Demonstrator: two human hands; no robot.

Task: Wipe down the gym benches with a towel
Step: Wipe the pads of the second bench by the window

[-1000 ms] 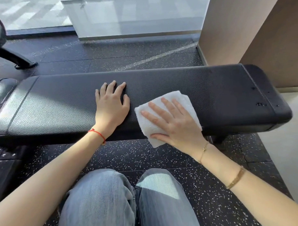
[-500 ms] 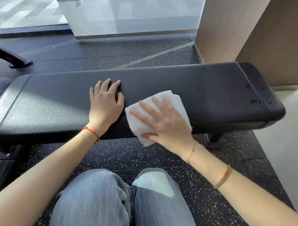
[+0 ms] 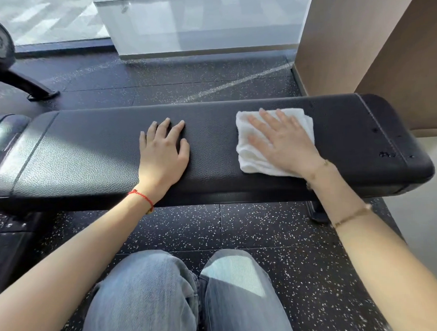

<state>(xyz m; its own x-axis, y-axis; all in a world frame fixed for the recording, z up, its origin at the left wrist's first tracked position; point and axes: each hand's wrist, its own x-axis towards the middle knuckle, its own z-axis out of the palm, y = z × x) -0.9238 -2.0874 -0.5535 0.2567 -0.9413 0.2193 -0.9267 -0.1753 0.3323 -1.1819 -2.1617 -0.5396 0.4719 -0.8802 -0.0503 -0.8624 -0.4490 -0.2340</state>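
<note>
A long black padded gym bench (image 3: pixel 93 155) runs left to right in front of me. My left hand (image 3: pixel 162 152) rests flat on its middle, fingers spread and straight. A folded white towel (image 3: pixel 249 161) lies on the bench's right part, and my right hand (image 3: pixel 283 140) presses down on it with straight, spread fingers. A few small drops or marks (image 3: pixel 386 154) show on the pad near the right end, beyond the towel.
Speckled black rubber floor (image 3: pixel 239 226) lies under and behind the bench. A brown wall (image 3: pixel 357 49) stands at the right, a glass partition (image 3: pixel 202 22) behind. A machine's black leg (image 3: pixel 29 85) is at the far left. My knees in jeans (image 3: pixel 182 297) are below.
My right hand has slid the towel to the right along the bench, away from my left hand and up from the near edge. My left hand stays flat in place.
</note>
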